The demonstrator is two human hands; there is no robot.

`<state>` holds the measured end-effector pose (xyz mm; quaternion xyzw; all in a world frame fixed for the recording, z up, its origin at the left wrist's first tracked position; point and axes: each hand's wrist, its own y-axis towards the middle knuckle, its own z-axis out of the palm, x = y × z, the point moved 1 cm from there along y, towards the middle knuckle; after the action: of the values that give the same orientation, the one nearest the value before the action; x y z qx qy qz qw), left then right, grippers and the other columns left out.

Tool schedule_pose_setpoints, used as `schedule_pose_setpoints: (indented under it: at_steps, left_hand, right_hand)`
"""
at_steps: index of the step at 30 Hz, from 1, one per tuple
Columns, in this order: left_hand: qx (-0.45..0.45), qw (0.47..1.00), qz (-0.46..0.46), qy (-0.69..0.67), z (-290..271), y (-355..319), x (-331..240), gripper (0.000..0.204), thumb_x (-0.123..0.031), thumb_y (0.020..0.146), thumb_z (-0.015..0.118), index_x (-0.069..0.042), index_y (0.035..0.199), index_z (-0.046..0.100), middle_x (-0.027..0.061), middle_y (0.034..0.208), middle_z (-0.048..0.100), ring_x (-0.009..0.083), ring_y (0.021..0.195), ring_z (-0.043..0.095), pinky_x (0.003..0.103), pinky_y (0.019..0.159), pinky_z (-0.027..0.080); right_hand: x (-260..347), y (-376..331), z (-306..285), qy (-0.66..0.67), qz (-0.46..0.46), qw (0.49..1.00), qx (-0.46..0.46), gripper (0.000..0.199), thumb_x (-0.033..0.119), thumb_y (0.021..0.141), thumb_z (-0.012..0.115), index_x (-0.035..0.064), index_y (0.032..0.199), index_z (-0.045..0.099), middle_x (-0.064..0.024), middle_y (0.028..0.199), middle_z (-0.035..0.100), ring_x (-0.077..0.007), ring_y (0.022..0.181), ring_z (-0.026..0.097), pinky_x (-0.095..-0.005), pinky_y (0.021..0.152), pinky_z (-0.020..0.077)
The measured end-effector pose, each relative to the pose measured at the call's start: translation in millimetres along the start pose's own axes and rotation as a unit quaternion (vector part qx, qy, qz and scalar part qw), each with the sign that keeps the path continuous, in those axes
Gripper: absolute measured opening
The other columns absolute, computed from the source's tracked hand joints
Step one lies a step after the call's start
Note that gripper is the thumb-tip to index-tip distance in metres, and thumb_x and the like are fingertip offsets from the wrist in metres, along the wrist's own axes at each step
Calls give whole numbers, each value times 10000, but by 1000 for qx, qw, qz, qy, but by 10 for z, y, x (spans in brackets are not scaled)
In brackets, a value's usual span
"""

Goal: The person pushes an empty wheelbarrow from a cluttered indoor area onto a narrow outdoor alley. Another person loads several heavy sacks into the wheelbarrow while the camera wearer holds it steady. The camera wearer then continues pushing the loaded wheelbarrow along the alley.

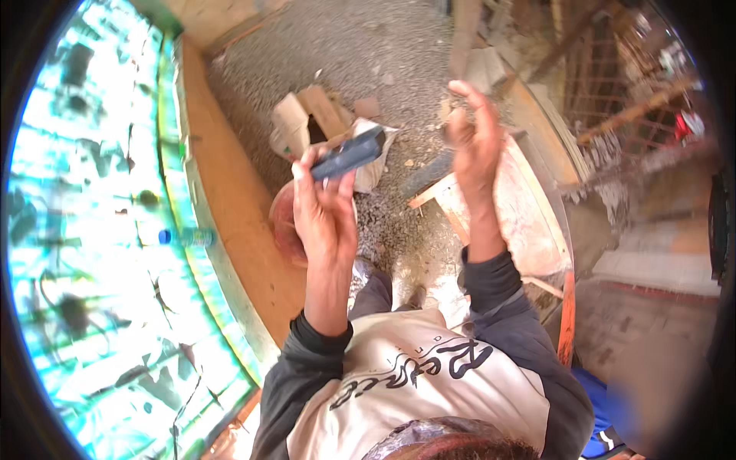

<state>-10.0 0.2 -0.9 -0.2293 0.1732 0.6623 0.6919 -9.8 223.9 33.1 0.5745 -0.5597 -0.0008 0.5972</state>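
My left hand [326, 211] is raised in front of me and grips a dark, flat, rectangular object [349, 153] between thumb and fingers; what the object is I cannot tell. My right hand [474, 136] is lifted beside it, about a hand's width to the right. Its fingers are apart and slightly blurred, and it holds nothing. Both forearms rise from dark sleeves over a pale printed shirt [418, 368]. Below the hands lies gravel ground [368, 54].
Cardboard pieces [307, 115], a white bag [376, 165] and a reddish round basin [284, 226] lie on the gravel. A pale slab on wooden framing [529, 215] sits right. An orange ledge [238, 199] borders a teal patterned panel [84, 230], near a blue-capped bottle [185, 238]. Wooden poles [629, 107] stand far right.
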Motion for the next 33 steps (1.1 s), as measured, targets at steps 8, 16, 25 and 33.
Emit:
schedule_pose_setpoints:
  at_steps: [8,16,25,33]
  left_hand:
    - [110,988,-101,-28,-596,-1804,2563,500,-418,1081,563,26,1304,509,172,1305,610,286,1226,636,427,1082,534]
    - [130,975,-89,157,-590,-2262,2808,519,-438,1076,569,23,1306,503,164,1295,610,253,1241,612,412,1064,527]
    - [239,852,85,457,-360,-1360,2630,359,-326,1079,614,-10,1248,595,79,1160,649,158,1071,603,332,942,502]
    - [369,675,271,579,517,-172,2823,475,-336,1012,714,27,1313,661,159,1247,678,200,1093,650,334,907,528]
  right_hand:
    - [-715,-2230,-1347,244,124,962,12,706,346,1031,663,23,1568,338,-206,1451,508,-304,1341,540,-440,1111,450]
    - [-856,-2536,-1793,437,296,848,-44,595,338,1061,634,41,1511,382,-143,1263,611,-214,1089,669,-347,932,563]
    - [-2012,-4128,-2223,393,567,690,-221,435,345,964,738,74,1251,554,-110,1067,647,-224,835,708,-387,645,611]
    - [-2288,-6325,-2614,356,669,532,-378,458,472,981,692,95,1180,524,-173,1006,656,-266,603,623,-377,464,462]
